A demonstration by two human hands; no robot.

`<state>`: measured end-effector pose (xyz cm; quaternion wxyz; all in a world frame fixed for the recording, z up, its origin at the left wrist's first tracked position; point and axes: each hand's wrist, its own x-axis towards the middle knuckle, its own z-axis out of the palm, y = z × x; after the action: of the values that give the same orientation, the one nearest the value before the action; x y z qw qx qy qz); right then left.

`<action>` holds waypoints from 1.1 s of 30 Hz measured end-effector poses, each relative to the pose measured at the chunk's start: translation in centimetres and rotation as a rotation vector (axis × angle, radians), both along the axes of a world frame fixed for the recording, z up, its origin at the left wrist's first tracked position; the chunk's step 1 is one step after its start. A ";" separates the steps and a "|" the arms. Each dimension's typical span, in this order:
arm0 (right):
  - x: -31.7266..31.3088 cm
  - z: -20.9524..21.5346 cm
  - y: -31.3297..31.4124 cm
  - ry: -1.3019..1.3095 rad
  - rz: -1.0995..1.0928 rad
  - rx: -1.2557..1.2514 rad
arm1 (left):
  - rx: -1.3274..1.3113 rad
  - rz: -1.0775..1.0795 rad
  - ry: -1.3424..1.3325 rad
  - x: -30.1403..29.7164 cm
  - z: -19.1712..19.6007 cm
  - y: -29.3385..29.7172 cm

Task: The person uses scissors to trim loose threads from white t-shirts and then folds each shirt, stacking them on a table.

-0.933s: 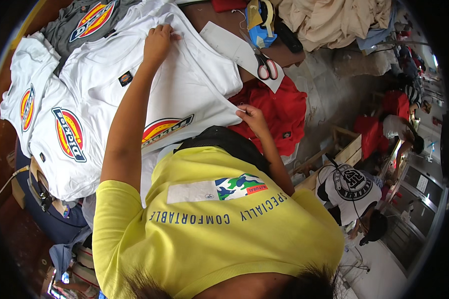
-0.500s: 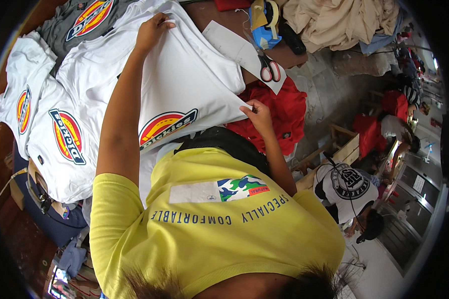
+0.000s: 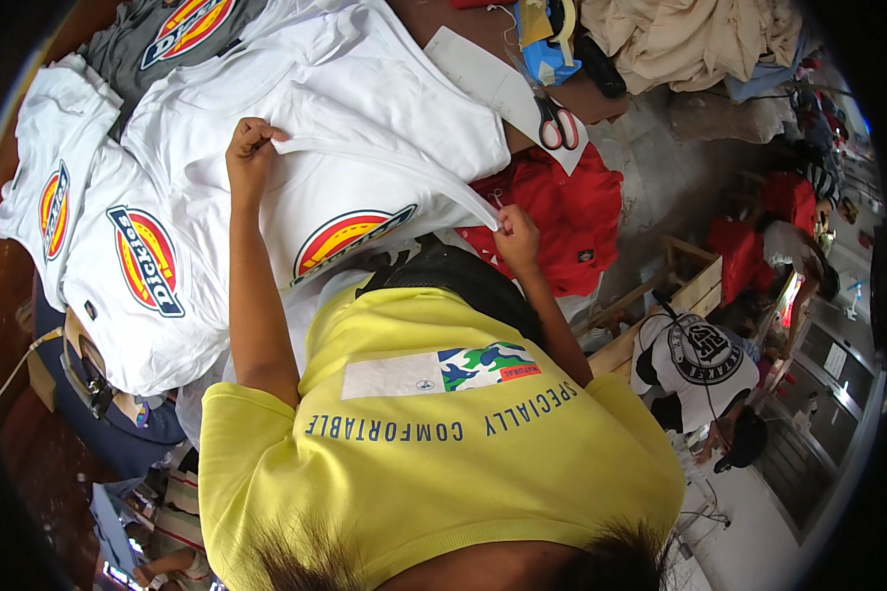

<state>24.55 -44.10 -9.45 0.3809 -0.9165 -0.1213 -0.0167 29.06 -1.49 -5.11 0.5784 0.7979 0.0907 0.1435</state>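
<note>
A white T-shirt (image 3: 350, 189) with a red, yellow and navy printed emblem lies spread in front of me. My left hand (image 3: 251, 148) is closed in a pinch on its upper edge, which is folded over toward me. At the shirt's right corner, my right hand (image 3: 517, 239) grips the fabric and holds it taut, close above red garments (image 3: 581, 212). More white shirts (image 3: 133, 340) with similar emblems lie to the left, and a grey shirt (image 3: 118, 57) is behind them.
Scissors (image 3: 556, 128) with black and red handles lie on a white paper sheet (image 3: 478, 77) at the far right of the table. A tape dispenser (image 3: 552, 47) stands behind. Beige cloth (image 3: 685, 44) is heaped beyond. A person (image 3: 705, 369) bends near a wooden frame (image 3: 695, 294) on the right.
My left hand has come nearer and to the left, folding the shirt's far edge toward me. My right hand still holds the corner, slightly lower.
</note>
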 end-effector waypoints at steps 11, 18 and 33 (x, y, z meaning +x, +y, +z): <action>-1.9 -1.1 1.3 -0.038 -0.070 -0.066 | -0.174 0.082 0.003 -1.5 -1.4 0.0; -2.9 -1.5 1.9 -0.016 -0.148 -0.050 | -0.100 0.070 -0.020 -1.4 -1.7 0.1; -3.0 -1.1 1.7 -0.010 -0.201 0.018 | 0.055 0.132 0.049 2.1 1.7 -3.1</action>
<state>21.58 -42.43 -10.58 0.3848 -0.9205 -0.0304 -0.0604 31.19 -4.62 -3.44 0.5431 0.8091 0.1529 0.1643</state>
